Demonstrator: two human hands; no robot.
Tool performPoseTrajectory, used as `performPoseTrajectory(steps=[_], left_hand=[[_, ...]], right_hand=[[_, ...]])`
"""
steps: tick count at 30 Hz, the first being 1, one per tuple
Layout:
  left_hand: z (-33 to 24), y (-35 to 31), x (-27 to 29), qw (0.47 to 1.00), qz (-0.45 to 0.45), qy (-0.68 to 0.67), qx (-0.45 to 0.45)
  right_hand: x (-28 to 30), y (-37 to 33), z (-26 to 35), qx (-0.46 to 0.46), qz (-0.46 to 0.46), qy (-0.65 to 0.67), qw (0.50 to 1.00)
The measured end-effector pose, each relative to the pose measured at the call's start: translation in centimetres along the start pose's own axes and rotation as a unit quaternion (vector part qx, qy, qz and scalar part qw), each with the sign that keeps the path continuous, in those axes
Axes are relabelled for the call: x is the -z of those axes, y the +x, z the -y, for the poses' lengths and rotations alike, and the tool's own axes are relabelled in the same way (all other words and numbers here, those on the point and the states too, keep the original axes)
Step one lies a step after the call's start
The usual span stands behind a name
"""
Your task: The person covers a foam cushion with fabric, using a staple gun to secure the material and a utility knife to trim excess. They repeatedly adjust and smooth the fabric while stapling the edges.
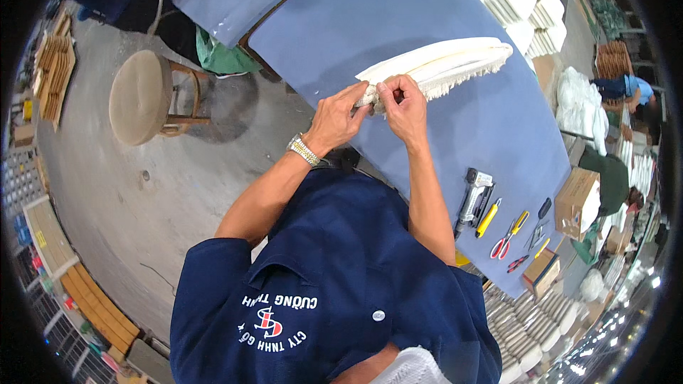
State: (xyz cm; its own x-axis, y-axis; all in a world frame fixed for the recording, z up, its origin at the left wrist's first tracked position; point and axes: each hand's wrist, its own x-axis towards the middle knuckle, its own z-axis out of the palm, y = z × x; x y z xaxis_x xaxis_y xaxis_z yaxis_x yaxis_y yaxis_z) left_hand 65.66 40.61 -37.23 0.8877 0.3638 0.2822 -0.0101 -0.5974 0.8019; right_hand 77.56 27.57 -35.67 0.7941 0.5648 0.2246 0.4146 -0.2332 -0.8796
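Note:
On the blue table lies a long, curved off-white fabric piece with a frayed, fringed lower edge. Its left end is bunched up between my hands, close to the table's near edge. My left hand, with a metal watch on the wrist, grips that end from the left, fingers closed on the cloth. From the right, my right hand pinches the same end with thumb and fingertips, the hands nearly touching. The exact fold under the fingers is hidden.
On the table's right lie a staple gun, a yellow cutter knife, red-handled scissors and small pliers. A round stool stands left. White stacked pieces and a cardboard box flank the table's right side.

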Motion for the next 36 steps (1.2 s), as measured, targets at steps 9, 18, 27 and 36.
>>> performPoseTrajectory(steps=[9,18,27,36], left_hand=[[1.5,0.6,-0.2,0.999,-0.014,-0.031,0.004],[3.4,0.2,0.2,0.996,0.016,-0.079,0.022],[1.6,1.4,-1.2,0.888,0.091,-0.335,0.303],[0.8,0.5,-2.2,0.961,0.045,-0.198,0.190]], right_hand=[[-2.2,-0.5,2.4,-0.061,-0.066,-0.161,0.983],[-4.8,-1.9,-0.8,-0.173,-0.091,0.220,0.956],[-4.6,-3.4,-2.1,-0.133,-0.086,0.234,0.959],[5.6,-7.9,-2.6,-0.214,-0.003,0.017,0.977]])
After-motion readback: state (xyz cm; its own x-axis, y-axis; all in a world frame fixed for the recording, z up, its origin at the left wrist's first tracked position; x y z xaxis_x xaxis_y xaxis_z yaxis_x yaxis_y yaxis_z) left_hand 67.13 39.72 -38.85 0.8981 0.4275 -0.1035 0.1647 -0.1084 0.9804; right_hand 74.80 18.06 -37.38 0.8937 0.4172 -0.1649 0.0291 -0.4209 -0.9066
